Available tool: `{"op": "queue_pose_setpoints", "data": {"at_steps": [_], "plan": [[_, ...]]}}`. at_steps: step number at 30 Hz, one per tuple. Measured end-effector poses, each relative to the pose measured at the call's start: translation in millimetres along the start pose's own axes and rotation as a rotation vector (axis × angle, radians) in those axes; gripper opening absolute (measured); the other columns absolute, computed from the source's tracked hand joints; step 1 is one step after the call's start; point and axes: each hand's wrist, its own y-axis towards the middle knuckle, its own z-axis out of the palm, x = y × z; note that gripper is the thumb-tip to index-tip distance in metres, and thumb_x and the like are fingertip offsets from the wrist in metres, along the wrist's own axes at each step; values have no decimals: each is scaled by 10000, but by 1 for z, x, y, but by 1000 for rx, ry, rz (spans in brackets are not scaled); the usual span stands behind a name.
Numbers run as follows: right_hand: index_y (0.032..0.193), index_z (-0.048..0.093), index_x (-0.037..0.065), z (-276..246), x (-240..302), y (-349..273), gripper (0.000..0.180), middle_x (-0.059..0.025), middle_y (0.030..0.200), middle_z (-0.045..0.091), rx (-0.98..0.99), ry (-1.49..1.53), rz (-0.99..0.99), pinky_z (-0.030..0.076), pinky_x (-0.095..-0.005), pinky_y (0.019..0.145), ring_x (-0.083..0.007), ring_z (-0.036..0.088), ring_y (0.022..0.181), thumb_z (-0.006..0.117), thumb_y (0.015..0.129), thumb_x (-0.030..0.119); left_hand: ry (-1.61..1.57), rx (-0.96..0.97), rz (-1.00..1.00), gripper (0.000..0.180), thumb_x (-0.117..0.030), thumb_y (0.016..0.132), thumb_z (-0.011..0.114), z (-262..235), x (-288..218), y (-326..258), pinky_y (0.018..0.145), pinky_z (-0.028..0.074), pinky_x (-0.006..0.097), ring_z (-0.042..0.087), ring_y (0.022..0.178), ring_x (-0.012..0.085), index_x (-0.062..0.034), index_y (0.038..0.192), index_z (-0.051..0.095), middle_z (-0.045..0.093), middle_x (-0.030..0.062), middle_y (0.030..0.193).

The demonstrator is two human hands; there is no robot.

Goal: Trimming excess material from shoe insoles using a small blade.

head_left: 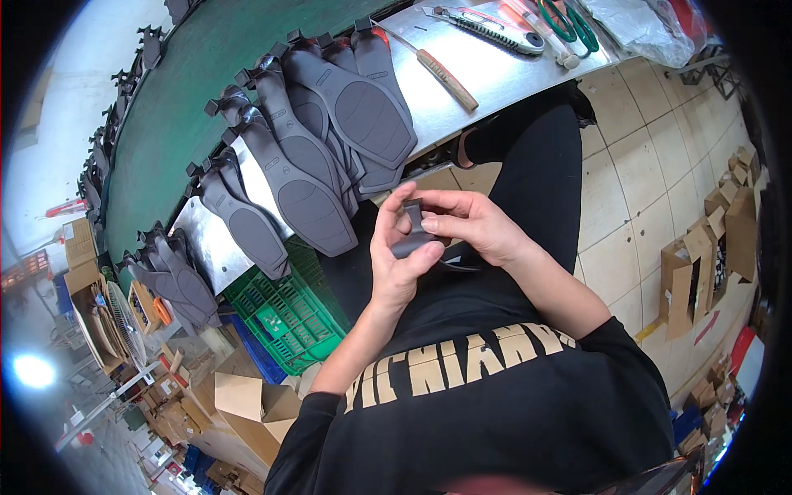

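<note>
left fingers (421, 260) and right fingers (450, 226) pinch a matte grey sole (406, 245) with a flared end (414, 214).

Green crate (313, 346), cardboard box (239, 396) (open), tiled floor (615, 214)

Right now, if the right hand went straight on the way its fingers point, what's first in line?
The right hand would likely meet the dark grey piece it touches, then the left hand; exact depth is unclear.
</note>
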Motion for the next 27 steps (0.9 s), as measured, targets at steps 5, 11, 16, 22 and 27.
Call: {"op": "queue_pose_setpoints", "data": {"at_steps": [5, 11, 16, 22, 27], "plan": [[1236, 589, 14, 0, 9, -3, 351, -37, 958, 678, -62, -311, -104, 509, -230, 801, -71, 618, 876, 651, 892, 50, -54, 20, -100, 1077, -360, 678, 771, 6, -9, 0, 848, 539, 329, 664, 899, 236, -30, 1499, 157, 626, 168, 1053], [908, 681, -19, 4, 20, -4, 73, -55, 811, 685, -156, -769, -413, 482, -236, 577, -94, 623, 676, 647, 883, 41, -41, 83, -133, 1058, -364, 628, 812, 6, -8, -9, 820, 512, 309, 642, 942, 219, 20, 1461, 283, 615, 152, 1125], [951, 674, 19, 4, 106, 55, 167, -149, 809, 640, -409, -1381, -888, 496, -403, 670, -309, 637, 789, 630, 866, 156, -60, 179, -148, 888, -143, 623, 867, -18, -19, -15, 940, 482, 344, 640, 997, 214, 23, 1374, 423, 646, 140, 1104], [1162, 623, 54, -40, 129, 137, 342, -216, 1022, 612, -551, -1836, -565, 502, -476, 866, -397, 607, 1004, 632, 841, 172, 819, 251, 419, 858, -164, 564, 915, -16, -73, -20, 897, 482, 299, 639, 976, 158, 21, 1308, 530, 666, 90, 1103], [1180, 658, 82, -28, 115, 99, 305, -132, 836, 614, -469, -1388, -762, 493, -354, 669, -235, 628, 753, 584, 889, 138, 515, 151, -27, 834, -121, 579, 893, -49, -54, -36, 831, 498, 278, 636, 883, 117, 12, 1320, 536, 671, 66, 1038]]}}
